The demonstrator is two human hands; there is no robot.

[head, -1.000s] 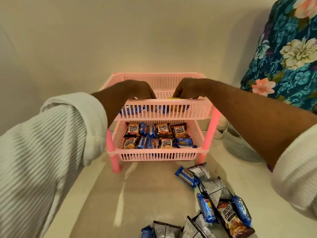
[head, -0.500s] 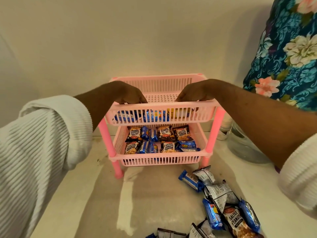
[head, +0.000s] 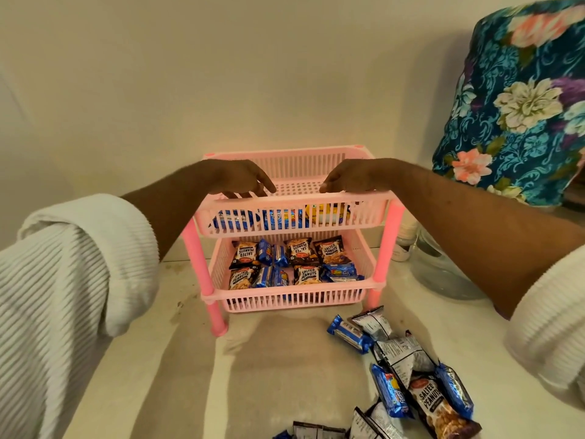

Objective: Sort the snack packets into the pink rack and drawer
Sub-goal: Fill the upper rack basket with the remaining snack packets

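The pink two-tier rack (head: 387, 223) stands against the wall in the middle of the head view. Its upper tray (head: 291, 201) holds blue biscuit packets (head: 280, 218) and a yellow packet (head: 326, 212) along the front. The lower tray (head: 294, 297) is lined with salted peanut packets (head: 243, 253) and small blue packets (head: 269, 275). My left hand (head: 240, 179) hovers over the upper tray's front rim, fingers spread and empty. My right hand (head: 351, 180) rests its fingertips on the same rim and holds nothing. A loose pile of packets (head: 405, 369) lies on the table at the front right.
A bulky object under blue floral cloth (head: 519, 99) stands at the right. A clear glass jar (head: 443, 274) and a small white bottle (head: 403, 245) sit just right of the rack. The pale wall is directly behind the rack.
Both hands have come up out of the upper tray to its front rim, and the left hand's fingers have spread. The packets in the tray stay put.
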